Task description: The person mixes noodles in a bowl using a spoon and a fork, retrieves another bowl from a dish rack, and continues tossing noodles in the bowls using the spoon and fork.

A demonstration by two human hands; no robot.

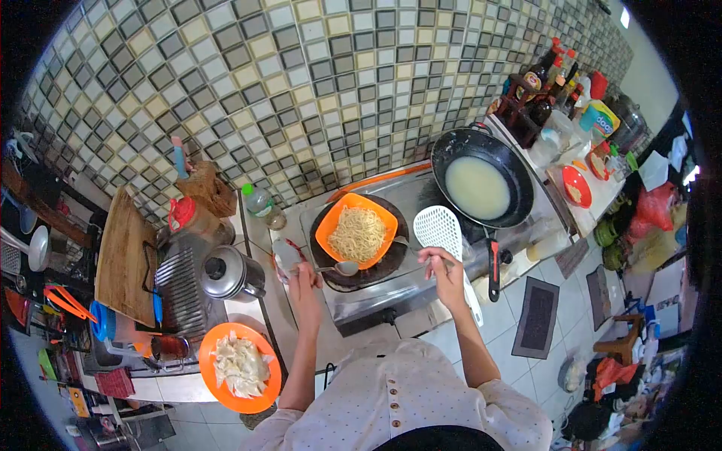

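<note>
An orange bowl (325,229) of noodles (357,234) rests on a dark round surface over the stove. My left hand (304,289), left of the bowl, is closed on a metal spoon (347,267) whose head lies near the bowl's lower edge. On the bowl's right, my right hand (444,275) pinches a thin metal utensil (401,240); its tip, at the bowl's edge, is too small to identify. A white slotted turner (438,228) lies beside and partly beneath my right hand.
A black pan (519,188) with pale liquid sits at the right. At the left are a lidded metal pot (226,272) and an orange plate (210,383) of pale pieces. Bottles (535,79) and a small red bowl (577,178) stand at the far right.
</note>
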